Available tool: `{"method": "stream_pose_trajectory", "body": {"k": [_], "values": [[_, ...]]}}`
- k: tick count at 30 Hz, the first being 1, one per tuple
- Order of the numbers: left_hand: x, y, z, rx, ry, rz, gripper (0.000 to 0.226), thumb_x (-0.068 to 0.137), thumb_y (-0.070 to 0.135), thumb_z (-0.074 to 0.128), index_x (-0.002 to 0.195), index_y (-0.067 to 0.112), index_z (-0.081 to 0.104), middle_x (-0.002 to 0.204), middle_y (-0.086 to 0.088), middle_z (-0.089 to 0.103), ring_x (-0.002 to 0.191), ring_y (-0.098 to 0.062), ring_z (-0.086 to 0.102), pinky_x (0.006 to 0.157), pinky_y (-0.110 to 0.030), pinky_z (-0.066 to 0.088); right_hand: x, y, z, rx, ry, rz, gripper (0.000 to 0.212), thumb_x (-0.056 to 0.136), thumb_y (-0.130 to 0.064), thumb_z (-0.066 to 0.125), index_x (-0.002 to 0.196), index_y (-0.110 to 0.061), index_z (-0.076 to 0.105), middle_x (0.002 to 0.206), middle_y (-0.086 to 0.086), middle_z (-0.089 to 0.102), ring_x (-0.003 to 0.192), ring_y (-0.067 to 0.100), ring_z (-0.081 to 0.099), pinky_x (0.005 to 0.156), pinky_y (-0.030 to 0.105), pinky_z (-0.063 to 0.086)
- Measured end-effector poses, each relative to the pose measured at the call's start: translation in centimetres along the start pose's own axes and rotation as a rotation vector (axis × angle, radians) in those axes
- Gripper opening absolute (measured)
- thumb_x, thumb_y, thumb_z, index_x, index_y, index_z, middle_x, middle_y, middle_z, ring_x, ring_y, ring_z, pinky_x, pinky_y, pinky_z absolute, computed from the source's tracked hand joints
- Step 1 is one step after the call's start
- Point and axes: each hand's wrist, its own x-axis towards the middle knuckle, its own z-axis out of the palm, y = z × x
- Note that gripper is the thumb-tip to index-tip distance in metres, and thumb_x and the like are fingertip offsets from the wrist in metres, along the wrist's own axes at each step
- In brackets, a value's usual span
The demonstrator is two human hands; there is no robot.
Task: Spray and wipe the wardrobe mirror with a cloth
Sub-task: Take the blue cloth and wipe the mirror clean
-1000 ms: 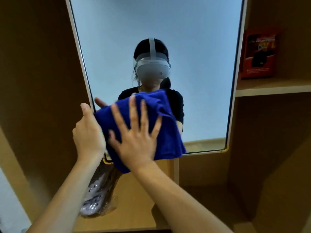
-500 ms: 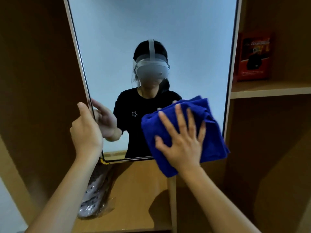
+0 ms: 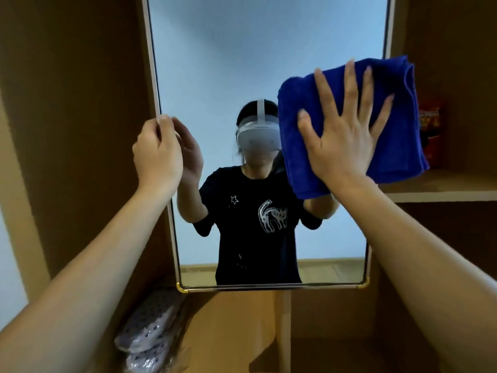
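Now right hand (image 3: 340, 141), fingers spread flat, presses folded blue microfibre cloth (image 3: 387, 125) on tall framed wardrobe mirror (image 3: 242, 63) at 2 o'clock; left hand (image 3: 157, 154), fingers curled, grips mirror edge at 9 o'clock.

Left of the right hand (image 3: 343, 146) the mirror (image 3: 255, 63) lies open; its frame edge and shelf (image 3: 441, 188) (right side) hem it in.

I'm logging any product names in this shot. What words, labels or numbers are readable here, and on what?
No text can be read.
Red box on the shelf, mostly hidden behind the blue cloth: print too blurred to read.
Black T-shirt reflected in the mirror: star and cat pictures only, no words.
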Motion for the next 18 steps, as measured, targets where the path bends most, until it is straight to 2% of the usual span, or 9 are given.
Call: {"method": "stream_pose_trajectory", "body": {"k": [3,6,9,11,14,18], "values": [[0.0,-0.1,0.5,-0.012,0.003,0.009,0.037,0.103,0.037,0.034,0.116,0.009,0.054,0.095,0.003,0.056,0.087,-0.012,0.054,0.074,-0.022,0.038,-2.9,-0.1,0.7,-0.001,-0.009,0.022,0.062,0.097,-0.060,0.022,0.154,-0.038,0.012,0.164,0.003,0.004,0.150,0.028,-0.001,0.117,0.060,0.000],[-0.6,-0.6,1.0,-0.004,0.001,0.021,0.035,0.103,0.035,0.035,0.121,0.010,0.050,0.096,0.006,0.055,0.087,-0.009,0.053,0.069,-0.015,0.036,-7.2,-0.1,1.7,-0.008,-0.044,0.005,0.064,0.095,-0.060,0.027,0.154,-0.037,0.015,0.164,0.003,0.005,0.150,0.028,0.000,0.117,0.060,0.000],[0.3,0.1,1.1,-0.009,0.010,-0.025,0.038,0.103,0.039,0.034,0.117,0.007,0.048,0.085,0.010,0.052,0.074,-0.004,0.052,0.062,-0.013,0.034,-8.4,-0.1,1.9,0.000,-0.068,-0.018,0.065,0.094,-0.060,0.030,0.153,-0.038,0.018,0.164,0.003,0.005,0.150,0.027,-0.001,0.117,0.061,-0.002],[2.0,1.6,1.2,-0.015,0.019,-0.024,0.039,0.103,0.039,0.033,0.116,0.005,0.047,0.082,0.012,0.050,0.075,-0.005,0.052,0.065,-0.016,0.035,-6.5,-0.4,1.5,0.014,-0.069,-0.012,0.065,0.093,-0.060,0.032,0.153,-0.039,0.018,0.163,0.002,0.005,0.150,0.027,-0.001,0.116,0.061,-0.002],[5.5,4.5,1.6,-0.015,0.034,0.021,0.040,0.102,0.039,0.034,0.121,0.005,0.045,0.096,0.006,0.053,0.088,-0.011,0.053,0.076,-0.023,0.038,-1.2,-0.9,0.3,0.010,-0.063,-0.005,0.064,0.093,-0.060,0.033,0.153,-0.039,0.019,0.163,0.003,0.007,0.150,0.027,0.001,0.117,0.061,-0.001],[10.8,8.8,1.9,0.013,0.061,0.076,0.039,0.101,0.040,0.035,0.119,0.007,0.044,0.101,0.000,0.055,0.090,-0.013,0.056,0.073,-0.021,0.041,7.2,-1.3,-1.6,-0.028,-0.073,0.004,0.065,0.094,-0.061,0.033,0.153,-0.039,0.018,0.163,0.003,0.006,0.150,0.028,0.000,0.117,0.060,-0.002]]}}
